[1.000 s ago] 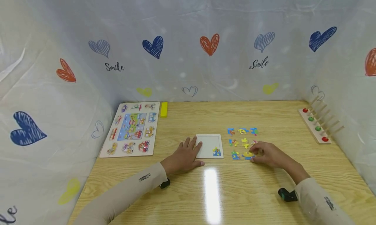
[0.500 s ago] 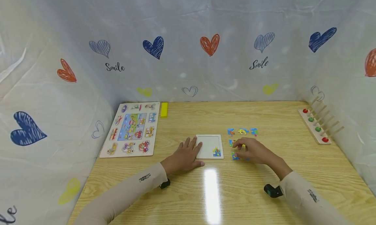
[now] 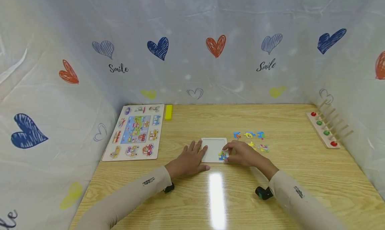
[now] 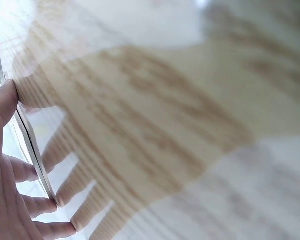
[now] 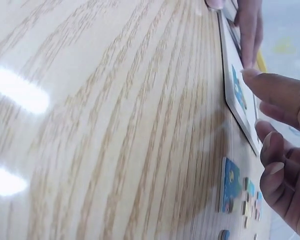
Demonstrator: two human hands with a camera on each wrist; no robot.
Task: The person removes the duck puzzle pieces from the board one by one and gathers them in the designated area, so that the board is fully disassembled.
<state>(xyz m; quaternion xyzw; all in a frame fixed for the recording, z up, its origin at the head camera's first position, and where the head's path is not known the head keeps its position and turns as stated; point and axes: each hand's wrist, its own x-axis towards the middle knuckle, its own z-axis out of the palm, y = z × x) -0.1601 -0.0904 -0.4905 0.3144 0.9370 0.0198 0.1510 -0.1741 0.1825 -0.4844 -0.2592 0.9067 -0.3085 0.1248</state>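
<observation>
A shallow white puzzle frame (image 3: 211,150) lies on the wooden table, with one blue and yellow jigsaw piece (image 3: 222,155) in its near right corner. My left hand (image 3: 190,158) rests flat with spread fingers along the frame's left edge. My right hand (image 3: 241,153) is at the right edge, its thumb and forefinger tips apart beside that piece. The right wrist view shows nothing between these tips, the other fingers (image 5: 275,170) loosely bent. Several loose jigsaw pieces (image 3: 249,135) lie to the right; my right hand hides some. A blue piece (image 5: 231,184) shows in the right wrist view.
At the back left lies a vehicle peg puzzle board (image 3: 132,133), with a yellow block (image 3: 168,112) beside it. A wooden rack (image 3: 323,130) with pegs and red and green beads stands at the far right. Printed curtains (image 3: 192,66) enclose the table's back and sides.
My right hand has moved left from the loose pieces to the frame's near right corner. The piece at the right of the middle row shows again. My left hand stays put.
</observation>
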